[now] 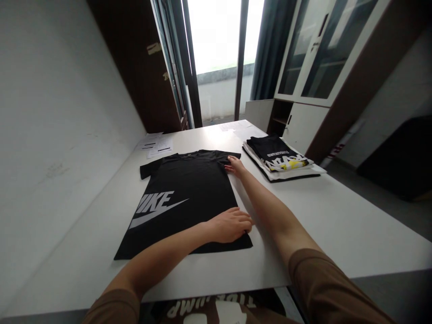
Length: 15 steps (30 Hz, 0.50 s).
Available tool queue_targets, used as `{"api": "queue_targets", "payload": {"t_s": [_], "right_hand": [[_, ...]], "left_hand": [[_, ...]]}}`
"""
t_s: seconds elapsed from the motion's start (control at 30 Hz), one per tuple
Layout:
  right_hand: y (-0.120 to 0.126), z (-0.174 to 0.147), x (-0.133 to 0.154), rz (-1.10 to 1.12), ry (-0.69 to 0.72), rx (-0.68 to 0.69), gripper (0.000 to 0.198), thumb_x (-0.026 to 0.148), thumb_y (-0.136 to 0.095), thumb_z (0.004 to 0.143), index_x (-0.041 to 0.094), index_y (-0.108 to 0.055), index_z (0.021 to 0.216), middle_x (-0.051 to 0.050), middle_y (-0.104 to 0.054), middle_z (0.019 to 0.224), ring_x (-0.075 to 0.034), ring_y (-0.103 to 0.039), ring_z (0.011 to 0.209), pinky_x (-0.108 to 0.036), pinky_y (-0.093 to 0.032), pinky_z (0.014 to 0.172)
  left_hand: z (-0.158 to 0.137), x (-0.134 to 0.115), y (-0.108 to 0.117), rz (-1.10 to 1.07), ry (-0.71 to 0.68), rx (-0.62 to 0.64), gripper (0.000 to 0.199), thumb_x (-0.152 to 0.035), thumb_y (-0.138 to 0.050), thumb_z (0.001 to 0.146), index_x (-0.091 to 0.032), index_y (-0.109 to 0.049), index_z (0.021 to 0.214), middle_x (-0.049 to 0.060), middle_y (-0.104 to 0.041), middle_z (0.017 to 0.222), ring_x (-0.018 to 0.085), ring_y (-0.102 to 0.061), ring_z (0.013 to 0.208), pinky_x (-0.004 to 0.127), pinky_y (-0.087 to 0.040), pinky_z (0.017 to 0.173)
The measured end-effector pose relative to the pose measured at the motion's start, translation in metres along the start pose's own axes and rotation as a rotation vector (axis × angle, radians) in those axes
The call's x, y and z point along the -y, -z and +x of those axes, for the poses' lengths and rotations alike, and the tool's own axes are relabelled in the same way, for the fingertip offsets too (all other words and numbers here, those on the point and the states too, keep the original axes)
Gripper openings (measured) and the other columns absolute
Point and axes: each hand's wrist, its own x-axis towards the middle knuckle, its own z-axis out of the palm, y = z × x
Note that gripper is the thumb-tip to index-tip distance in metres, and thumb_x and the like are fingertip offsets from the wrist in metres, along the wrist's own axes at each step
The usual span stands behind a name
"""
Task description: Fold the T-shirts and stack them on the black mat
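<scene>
A black T-shirt (199, 180) with a grey NIKE print lies flat on the white table, collar away from me. My left hand (231, 225) reaches across its lower part, and the curled fingers grip the right side edge near the hem. Farther up the same side, my right hand (235, 166) is closed on the cloth by the right sleeve. The fingertips of the left hand are partly hidden at the shirt's edge. Both sleeves are spread outward.
A stack of folded shirts (281, 157), black and white, sits on the table (337, 216) at the right. Papers (157, 144) lie at the back left against the wall (67, 135). Behind the table are a glass door and a white cabinet (305, 126).
</scene>
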Motion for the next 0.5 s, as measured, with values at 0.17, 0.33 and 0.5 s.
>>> {"api": "queue_targets", "payload": {"t_s": [0.17, 0.33, 0.5], "right_hand": [[-0.008, 0.014, 0.004, -0.112, 0.058, 0.008, 0.03, 0.029, -0.061, 0.095, 0.021, -0.069, 0.122, -0.008, -0.072, 0.104, -0.018, -0.07, 0.085, -0.034, -0.061, 0.081], [-0.015, 0.025, 0.011, -0.581, 0.254, -0.088, 0.039, 0.03, -0.061, 0.094, 0.02, -0.068, 0.132, -0.011, -0.068, 0.129, -0.025, -0.06, 0.124, -0.039, -0.044, 0.109], [-0.018, 0.026, 0.011, -0.884, 0.193, -0.339, 0.051, 0.04, -0.057, 0.096, 0.016, -0.058, 0.142, -0.022, -0.061, 0.135, -0.034, -0.056, 0.127, -0.047, -0.043, 0.107]], "left_hand": [[-0.009, -0.001, 0.01, 0.026, 0.072, -0.025, 0.018, -0.017, -0.053, 0.096, -0.021, -0.06, 0.112, 0.007, -0.067, 0.123, 0.02, -0.057, 0.123, 0.038, -0.031, 0.119], [-0.013, 0.003, 0.018, 0.097, 0.044, 0.001, 0.042, -0.012, -0.054, 0.09, -0.023, -0.058, 0.13, 0.006, -0.066, 0.115, 0.023, -0.053, 0.116, 0.038, -0.038, 0.11], [-0.016, 0.012, 0.013, 0.137, 0.023, -0.017, 0.025, -0.019, -0.058, 0.09, -0.024, -0.067, 0.113, 0.006, -0.063, 0.123, 0.026, -0.049, 0.123, 0.042, -0.036, 0.111]]}}
